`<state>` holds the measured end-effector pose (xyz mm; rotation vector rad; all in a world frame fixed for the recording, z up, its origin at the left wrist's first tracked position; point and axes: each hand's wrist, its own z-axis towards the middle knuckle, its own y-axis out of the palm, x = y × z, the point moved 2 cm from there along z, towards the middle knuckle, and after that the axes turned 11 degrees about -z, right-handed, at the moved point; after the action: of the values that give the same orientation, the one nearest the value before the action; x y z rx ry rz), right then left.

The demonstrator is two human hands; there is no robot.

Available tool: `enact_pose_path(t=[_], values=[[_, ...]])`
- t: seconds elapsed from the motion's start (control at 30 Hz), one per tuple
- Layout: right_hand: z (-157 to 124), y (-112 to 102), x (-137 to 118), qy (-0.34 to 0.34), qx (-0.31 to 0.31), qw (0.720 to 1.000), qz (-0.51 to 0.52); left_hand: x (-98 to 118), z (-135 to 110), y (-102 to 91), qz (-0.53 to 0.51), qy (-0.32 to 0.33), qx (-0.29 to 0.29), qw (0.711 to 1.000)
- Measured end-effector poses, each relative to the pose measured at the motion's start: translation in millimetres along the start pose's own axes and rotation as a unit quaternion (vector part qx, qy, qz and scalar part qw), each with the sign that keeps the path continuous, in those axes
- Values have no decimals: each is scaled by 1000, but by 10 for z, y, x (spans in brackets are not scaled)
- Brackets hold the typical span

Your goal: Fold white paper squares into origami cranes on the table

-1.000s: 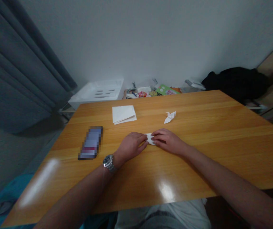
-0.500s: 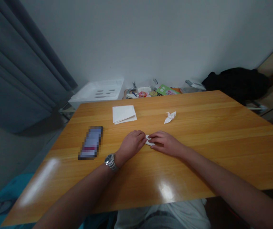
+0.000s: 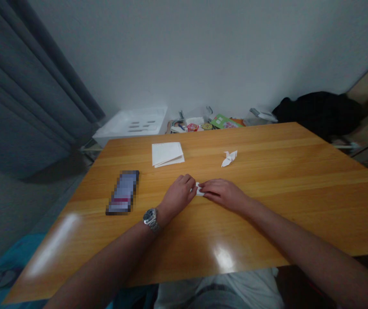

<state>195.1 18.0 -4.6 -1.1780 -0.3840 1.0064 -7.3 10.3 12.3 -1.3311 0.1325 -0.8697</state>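
In the head view, your left hand [image 3: 178, 193] and right hand [image 3: 224, 191] are close together, fingers drawn in, each holding one end of the small folded white paper [image 3: 199, 189] between them. Just beyond your right hand sits an origami bird [image 3: 229, 159]; beyond your left hand lie folded lined sheets [image 3: 167, 154], and left of it a pixelated smartphone [image 3: 123, 192].
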Motion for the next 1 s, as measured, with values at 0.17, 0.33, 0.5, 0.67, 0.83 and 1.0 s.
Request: enact_pose_path(t=[0.17, 0.33, 0.5, 0.67, 0.83, 1.0], values=[[-13, 3, 16, -1, -10, 1000, -16, -2, -17, -39, -9, 7, -5, 1000], [-32, -24, 49, -2, -9, 1000, -8, -45, -57, -55, -71, 56, -23, 996], [-41, -53, 100, -11, -4, 1000, 6, -50, -102, -55, -66, 91, -59, 992], [-58, -70, 166, 1, 5, 1000, -2, -7, -122, -60, -37, 96, -78, 992], [-76, -64, 243, 21, 15, 999, -22, 11, -117, -46, -24, 104, -79, 991], [-96, -34, 313, 39, 25, 998, -44, 26, -131, -24, -27, 107, -98, 989]])
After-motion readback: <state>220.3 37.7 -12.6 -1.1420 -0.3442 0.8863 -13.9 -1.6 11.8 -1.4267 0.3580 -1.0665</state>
